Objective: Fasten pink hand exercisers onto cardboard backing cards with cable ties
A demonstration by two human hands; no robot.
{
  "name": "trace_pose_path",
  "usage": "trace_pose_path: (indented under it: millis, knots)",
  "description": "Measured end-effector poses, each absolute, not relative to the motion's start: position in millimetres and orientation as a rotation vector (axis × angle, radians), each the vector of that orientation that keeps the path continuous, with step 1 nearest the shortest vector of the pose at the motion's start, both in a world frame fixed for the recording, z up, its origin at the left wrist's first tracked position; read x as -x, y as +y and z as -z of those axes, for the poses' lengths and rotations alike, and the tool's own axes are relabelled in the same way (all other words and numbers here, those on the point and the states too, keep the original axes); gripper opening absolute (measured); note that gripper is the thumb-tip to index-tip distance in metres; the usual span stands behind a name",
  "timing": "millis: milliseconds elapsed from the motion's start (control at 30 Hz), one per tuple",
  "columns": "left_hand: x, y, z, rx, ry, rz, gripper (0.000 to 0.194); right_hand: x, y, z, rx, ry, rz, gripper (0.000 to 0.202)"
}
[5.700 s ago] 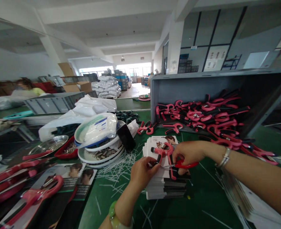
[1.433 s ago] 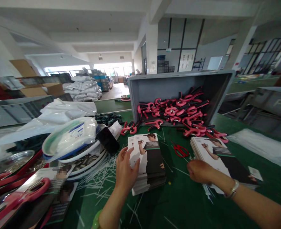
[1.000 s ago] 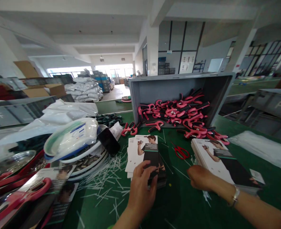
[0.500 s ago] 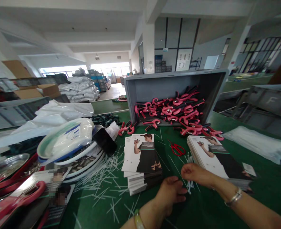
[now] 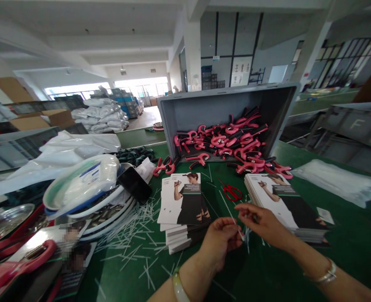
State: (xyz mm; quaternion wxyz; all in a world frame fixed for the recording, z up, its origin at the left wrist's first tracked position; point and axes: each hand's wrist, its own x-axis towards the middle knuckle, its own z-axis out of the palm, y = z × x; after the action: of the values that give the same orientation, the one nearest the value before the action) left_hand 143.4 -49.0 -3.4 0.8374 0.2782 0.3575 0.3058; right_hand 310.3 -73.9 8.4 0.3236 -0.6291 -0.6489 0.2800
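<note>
My left hand (image 5: 221,239) pinches a thin white zip tie (image 5: 229,208) near its lower end, just right of the left stack of printed cards (image 5: 181,199). The tie slants up and to the left. My right hand (image 5: 260,222) is close by on the right, fingers curled and thumb side toward the tie; whether it grips anything is not clear. A bunch of white ties lies partly hidden beneath it. Beside it is the right card stack (image 5: 282,201). Red scissors (image 5: 232,192) rest on the green table above my hands.
A grey crate (image 5: 226,90) on its side holds pink-and-black hand grips (image 5: 219,140). Loose ties (image 5: 131,230) are scattered at left, by stacked bowls (image 5: 78,184) and a black phone (image 5: 135,184). A plastic bag (image 5: 339,180) lies at right.
My left hand has closed on a white tie, which now stands out between the hands. My right hand has moved slightly and its fingers have shifted. The view has tilted a little.
</note>
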Motion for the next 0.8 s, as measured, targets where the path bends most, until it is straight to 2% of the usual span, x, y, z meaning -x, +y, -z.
trace_pose_path:
  millis: [233, 433, 567, 667, 800]
  knots:
    - [-130.6, -38.8, -20.4, -0.647, 0.724, -0.779, 0.048, -297.6, -79.3, -20.6, 1.437, -2.072, -0.185, 0.043]
    - [-120.1, -29.0, -25.6, -0.617, 0.701, -0.783, 0.040, -289.8, -66.8, -30.1, 1.484, -2.186, 0.054, 0.047]
    - [-115.0, -22.7, -28.4, -0.602, 0.702, -0.790, 0.038, -286.2, -55.3, -39.9, 1.537, -2.252, 0.129, 0.054]
    - [-114.7, -16.8, -31.1, -0.638, 0.704, -0.841, 0.039, -280.8, -49.6, -48.8, 1.522, -2.232, 0.113, 0.049]
    - [-118.5, -7.4, -36.1, -0.650, 0.686, -0.952, 0.040, -271.2, -51.4, -56.2, 1.562, -2.066, -0.228, 0.040]
